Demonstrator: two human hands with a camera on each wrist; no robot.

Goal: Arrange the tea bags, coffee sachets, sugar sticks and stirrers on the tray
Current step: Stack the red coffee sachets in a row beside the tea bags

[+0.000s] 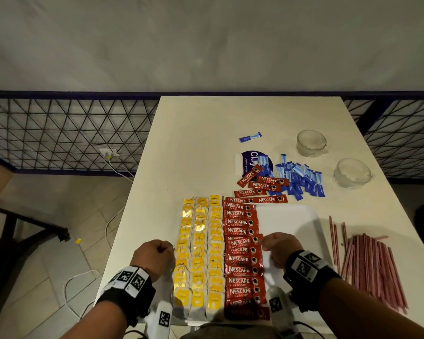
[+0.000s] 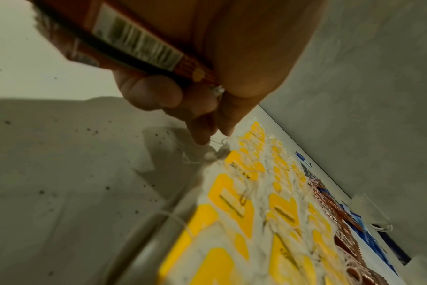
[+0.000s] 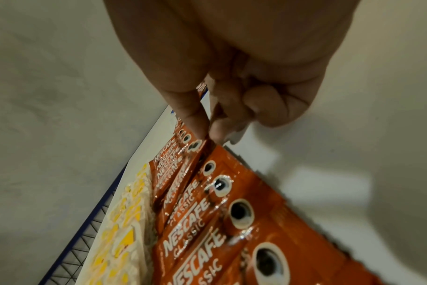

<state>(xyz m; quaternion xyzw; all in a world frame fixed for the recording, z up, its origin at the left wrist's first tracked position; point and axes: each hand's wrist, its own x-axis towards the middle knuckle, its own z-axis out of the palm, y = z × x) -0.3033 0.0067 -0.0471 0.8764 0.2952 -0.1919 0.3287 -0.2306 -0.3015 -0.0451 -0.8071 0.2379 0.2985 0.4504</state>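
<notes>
White rectangular tray (image 1: pixel 289 216) at the frame's lower centre on a pale desk (image 1: pixel 201 133): yellow-tagged tea bags (image 1: pixel 198 253) fill its left, red coffee sachets (image 1: pixel 242 260) its middle, its right side bare. Left hand (image 1: pixel 152 255) fingers grip red sachets (image 2: pixel 139 44); right hand (image 1: pixel 279 248) fingers pinch one sachet (image 1: pixel 245 241). Blue sugar sticks (image 1: pixel 301 177) lie beyond the tray, pink stirrers (image 1: pixel 370 260) to its right. The tray's near edge is hidden

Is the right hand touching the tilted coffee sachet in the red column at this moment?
Touching. In the right wrist view, the right hand pinches the edge of the coffee sachet between thumb and fingertip; the head view agrees.
</notes>
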